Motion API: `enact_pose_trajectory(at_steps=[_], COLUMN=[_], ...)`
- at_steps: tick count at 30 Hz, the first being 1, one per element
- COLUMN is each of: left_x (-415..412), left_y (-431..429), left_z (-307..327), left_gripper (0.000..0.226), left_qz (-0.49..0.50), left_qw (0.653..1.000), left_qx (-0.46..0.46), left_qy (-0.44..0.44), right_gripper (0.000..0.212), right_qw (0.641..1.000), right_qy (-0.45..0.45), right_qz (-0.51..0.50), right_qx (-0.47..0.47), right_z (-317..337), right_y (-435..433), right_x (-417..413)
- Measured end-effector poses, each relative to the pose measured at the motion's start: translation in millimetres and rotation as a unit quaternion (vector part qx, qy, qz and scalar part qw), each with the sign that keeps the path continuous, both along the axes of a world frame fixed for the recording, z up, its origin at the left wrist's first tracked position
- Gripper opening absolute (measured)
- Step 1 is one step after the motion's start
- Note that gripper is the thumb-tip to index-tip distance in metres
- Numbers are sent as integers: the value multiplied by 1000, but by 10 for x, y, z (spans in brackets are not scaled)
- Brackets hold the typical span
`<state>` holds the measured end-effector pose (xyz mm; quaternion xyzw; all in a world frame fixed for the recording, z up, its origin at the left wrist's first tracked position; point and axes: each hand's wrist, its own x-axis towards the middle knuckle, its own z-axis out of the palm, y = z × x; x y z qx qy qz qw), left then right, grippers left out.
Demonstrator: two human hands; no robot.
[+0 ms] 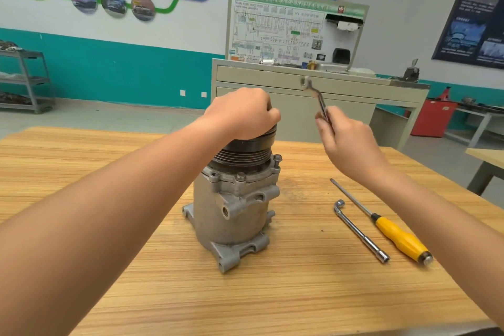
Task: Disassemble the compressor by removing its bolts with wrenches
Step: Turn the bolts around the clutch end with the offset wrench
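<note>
1. The compressor stands upright in the middle of the wooden worktop, grooved end up.
2. My left grip is curled over the top of the compressor, clamped on its rim.
3. My right grip pinches an open-end wrench, held in the air to the right of the compressor, head up.
4. An L-shaped socket wrench and a yellow-handled screwdriver lie side by side on the worktop, further right.

The compressor stands upright on the table at the centre of the frame, with the left hand gripping its top. To its right, the right hand holds a wrench above the table. At lower right the socket wrench lies just left of the screwdriver.
</note>
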<state>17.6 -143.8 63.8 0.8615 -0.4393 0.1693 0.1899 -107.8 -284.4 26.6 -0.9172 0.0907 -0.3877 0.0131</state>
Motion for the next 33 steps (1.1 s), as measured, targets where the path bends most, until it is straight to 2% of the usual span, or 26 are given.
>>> enact_pose_trajectory(at_steps=[5, 7, 12, 13, 15, 16, 18, 23, 27, 29, 33], left_x=[22, 25, 19, 17, 10, 6, 2, 3, 2, 15, 41], left_y=[-21, -23, -30, -30, -35, -38, -36, -33, -27, -32, -53], left_z=[-13, -15, -20, -20, -16, -15, -17, -17, -26, -30, -26], left_gripper=[32, 32, 32, 32, 33, 33, 33, 32, 31, 32, 32], left_qz=[3, 3, 7, 9, 10, 10, 9, 5, 8, 5, 6], left_qw=[1000, 1000, 1000, 1000, 1000, 1000, 1000, 1000, 1000, 1000, 1000], left_qx=[2, 0, 8, 10, 13, 14, 15, 12, 8, 7, -8], left_qy=[-8, -10, -15, -15, -18, -19, -19, -16, -18, -15, -2], right_gripper=[10, 6, 28, 27, 6, 18, 33, 25, 31, 34, 31], right_qw=[969, 950, 900, 891, 880, 875, 871, 850, 852, 864, 926], right_qy=[191, 227, 325, 346, 373, 381, 379, 359, 345, 327, 218], right_qz=[-118, -157, -196, -196, -202, -200, -187, -156, -117, -103, -42], right_qx=[-103, -143, -216, -218, -214, -222, -249, -354, -377, -368, -305], right_z=[31, 83, 124, 133, 127, 90, 60, 153, 156, 139, 74], right_y=[297, 451, 770, 839, 932, 933, 954, 643, 260, 85, -10], right_x=[-417, -437, -431, -426, -389, -357, -354, -408, -321, -238, 160])
